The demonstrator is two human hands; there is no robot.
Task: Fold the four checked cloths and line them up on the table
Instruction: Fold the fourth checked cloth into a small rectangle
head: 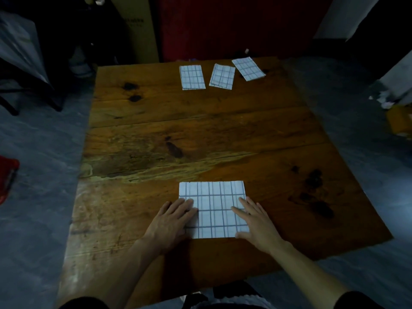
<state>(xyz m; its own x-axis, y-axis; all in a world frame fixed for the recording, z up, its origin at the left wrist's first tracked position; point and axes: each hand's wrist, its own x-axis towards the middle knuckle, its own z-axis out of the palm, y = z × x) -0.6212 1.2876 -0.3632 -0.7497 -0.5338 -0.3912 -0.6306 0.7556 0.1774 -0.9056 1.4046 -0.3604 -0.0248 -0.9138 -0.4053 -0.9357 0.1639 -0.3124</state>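
Cloths number one to three look finished: three small folded checked packets sit in a rough row at the far edge of the wooden bench (138, 134), right of centre. The far left folded cloth (192, 77) lies fairly square to the edge, the middle folded cloth (222, 76) leans a little, and the far right folded cloth (248, 68) is turned at a clear slant, so the row is loose rather than neat.

The fourth checked cloth (214, 206) is at the near edge of the bench, close to the person, lying flat as a much larger rectangle than the others. My guess is it has had one or two folds and needs at least one more to match the packets.

Both hands lie on it with fingers straight and spread, pressing the fabric down without curling round it: the left hand (174, 221) on its near left side, the right hand (256, 221) on its near right side, well apart.

What remains, I judge, is finishing this fold, carrying the cloth to the far row, and perhaps straightening the slanted one.
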